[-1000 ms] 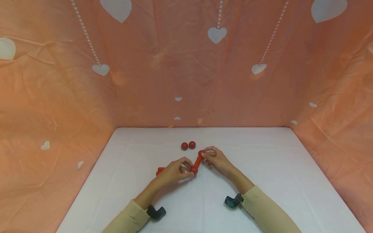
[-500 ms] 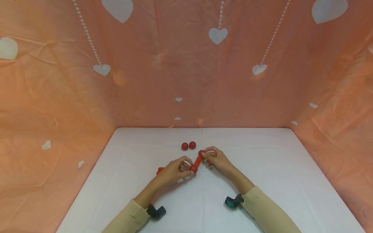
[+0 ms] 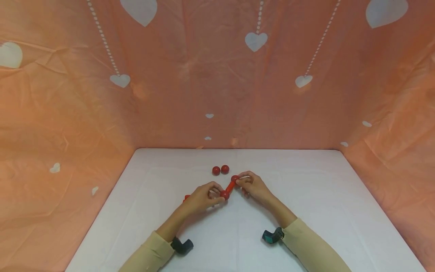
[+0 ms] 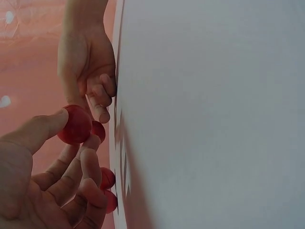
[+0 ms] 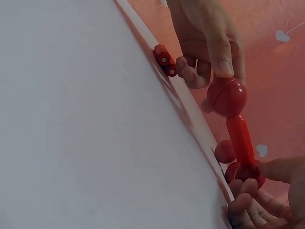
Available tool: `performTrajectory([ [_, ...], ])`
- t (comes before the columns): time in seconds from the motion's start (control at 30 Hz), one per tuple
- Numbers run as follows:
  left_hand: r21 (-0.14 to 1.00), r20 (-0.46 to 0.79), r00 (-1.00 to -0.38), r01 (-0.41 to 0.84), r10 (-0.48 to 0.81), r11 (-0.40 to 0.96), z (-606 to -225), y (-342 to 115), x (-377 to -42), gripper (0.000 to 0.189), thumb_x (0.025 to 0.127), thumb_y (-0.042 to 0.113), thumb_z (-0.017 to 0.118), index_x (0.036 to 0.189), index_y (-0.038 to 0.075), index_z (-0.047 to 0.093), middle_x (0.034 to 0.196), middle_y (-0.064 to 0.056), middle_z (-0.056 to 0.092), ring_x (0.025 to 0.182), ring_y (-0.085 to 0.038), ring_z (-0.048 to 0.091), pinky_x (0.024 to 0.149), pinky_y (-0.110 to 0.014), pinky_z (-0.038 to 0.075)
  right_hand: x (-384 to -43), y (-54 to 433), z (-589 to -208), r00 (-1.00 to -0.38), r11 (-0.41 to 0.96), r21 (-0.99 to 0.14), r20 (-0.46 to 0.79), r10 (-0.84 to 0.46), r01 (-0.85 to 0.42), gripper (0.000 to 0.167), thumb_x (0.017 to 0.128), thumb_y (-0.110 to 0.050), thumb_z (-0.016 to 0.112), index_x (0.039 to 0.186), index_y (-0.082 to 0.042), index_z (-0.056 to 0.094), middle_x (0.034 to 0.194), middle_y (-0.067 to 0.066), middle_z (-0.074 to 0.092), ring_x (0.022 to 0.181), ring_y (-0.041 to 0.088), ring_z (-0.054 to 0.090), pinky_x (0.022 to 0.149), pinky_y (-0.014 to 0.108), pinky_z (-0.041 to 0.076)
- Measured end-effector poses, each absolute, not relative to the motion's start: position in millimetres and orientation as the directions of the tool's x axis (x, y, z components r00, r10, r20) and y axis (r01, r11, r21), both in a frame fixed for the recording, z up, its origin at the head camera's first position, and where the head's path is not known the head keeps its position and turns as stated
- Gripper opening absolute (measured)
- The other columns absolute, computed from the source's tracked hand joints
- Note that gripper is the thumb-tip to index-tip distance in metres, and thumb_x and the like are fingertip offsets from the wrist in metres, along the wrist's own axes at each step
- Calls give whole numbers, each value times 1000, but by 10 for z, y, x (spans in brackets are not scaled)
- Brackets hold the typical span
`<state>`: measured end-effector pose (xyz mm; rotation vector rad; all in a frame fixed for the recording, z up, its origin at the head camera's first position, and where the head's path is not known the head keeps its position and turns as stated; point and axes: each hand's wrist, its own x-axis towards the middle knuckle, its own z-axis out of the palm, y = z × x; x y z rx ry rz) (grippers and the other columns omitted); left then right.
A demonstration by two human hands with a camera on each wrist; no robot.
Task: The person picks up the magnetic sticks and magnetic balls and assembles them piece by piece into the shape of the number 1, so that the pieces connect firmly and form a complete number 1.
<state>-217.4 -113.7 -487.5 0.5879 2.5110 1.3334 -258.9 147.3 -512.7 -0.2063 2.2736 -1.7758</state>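
Note:
Both hands hold a dumbbell-shaped piece, a red rod (image 5: 241,139) with a red ball at each end. Thumb and fingers of my left hand (image 3: 203,199) pinch the nearer ball (image 3: 224,195). At the other end, my right hand (image 3: 254,187) pinches the farther ball (image 3: 234,179) between thumb and fingertips. The piece slants away to the right in the head view. In the right wrist view the rod's ends meet both balls, and the piece appears raised above the table.
Two loose red balls (image 3: 225,169) sit side by side on the white table (image 3: 306,196), beyond the hands. Red rods (image 5: 164,58) with pale round end spots lie behind the left hand, mostly hidden in the head view. An orange cloth (image 3: 217,87) with hearts encloses the table.
My left hand and the nearer ball have shifted slightly up and away in the head view. The right hand stays almost still; both keep their grip.

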Motion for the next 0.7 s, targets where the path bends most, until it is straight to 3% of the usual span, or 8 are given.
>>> performTrajectory([
  [0.33,825,-31,-907,214,421,523,-4871,-1143,-2203,30,96,24,84,120,12,69,111,-5,76,85,-15,70,72,-29,61,-2591,1484,-5148,-955,241,-969,-13,-298,-62,36,104,-18,71,134,1,61,104,19,78,67,16,58,58,26,52],
  [0.7,834,-40,-915,190,400,518,-4882,-1154,-2212,30,97,23,83,119,11,68,111,-5,74,85,-15,71,73,-31,62,-2532,1456,-5105,-925,233,-958,72,-372,-168,30,104,-14,71,131,-2,64,95,21,73,68,19,60,61,26,53],
])
